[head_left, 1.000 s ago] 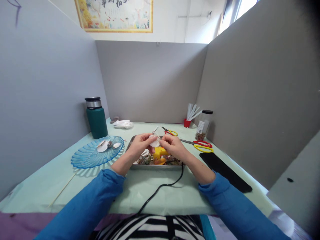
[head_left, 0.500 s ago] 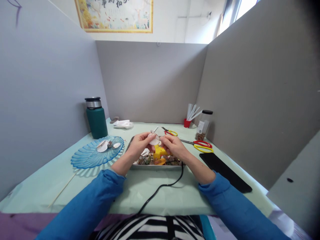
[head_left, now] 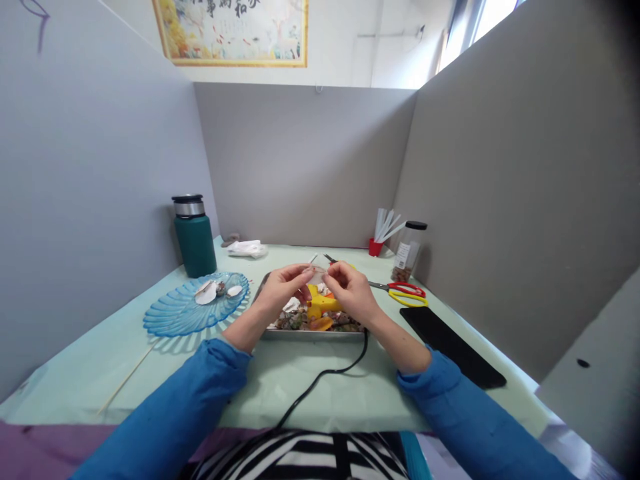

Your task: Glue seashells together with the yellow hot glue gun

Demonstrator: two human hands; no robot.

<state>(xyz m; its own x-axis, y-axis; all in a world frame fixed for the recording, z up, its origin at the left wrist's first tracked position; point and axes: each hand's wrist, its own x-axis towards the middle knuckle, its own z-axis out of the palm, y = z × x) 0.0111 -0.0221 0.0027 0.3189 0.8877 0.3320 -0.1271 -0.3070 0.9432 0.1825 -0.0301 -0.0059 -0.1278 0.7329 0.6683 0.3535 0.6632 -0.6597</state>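
Note:
Just above a metal tray (head_left: 310, 336), both my hands meet around a pale, flat shell (head_left: 318, 275). My left hand (head_left: 285, 287) pinches the shell's left side between thumb and fingers. At its right edge, the fingers of my right hand (head_left: 349, 287) are pinched together; whether they hold the shell or something thin along its rim, I cannot tell. Below them lies a yellow glue gun (head_left: 320, 303) with an orange tip, on a bed of shells and small stones (head_left: 295, 319). Its black cord (head_left: 320, 375) runs over the tray's front edge.
On the left are a blue fluted plate (head_left: 175, 313) with shells, a thin stick (head_left: 127, 379) and a green bottle (head_left: 194, 240). To the right lie red-yellow scissors (head_left: 407, 293), a black mat (head_left: 453, 345), a jar (head_left: 409, 253) and a red cup (head_left: 375, 248) of white sticks.
The shell has tilted, so less of its white face shows. My right hand has moved slightly up and its fingers have closed in toward the shell's upper edge.

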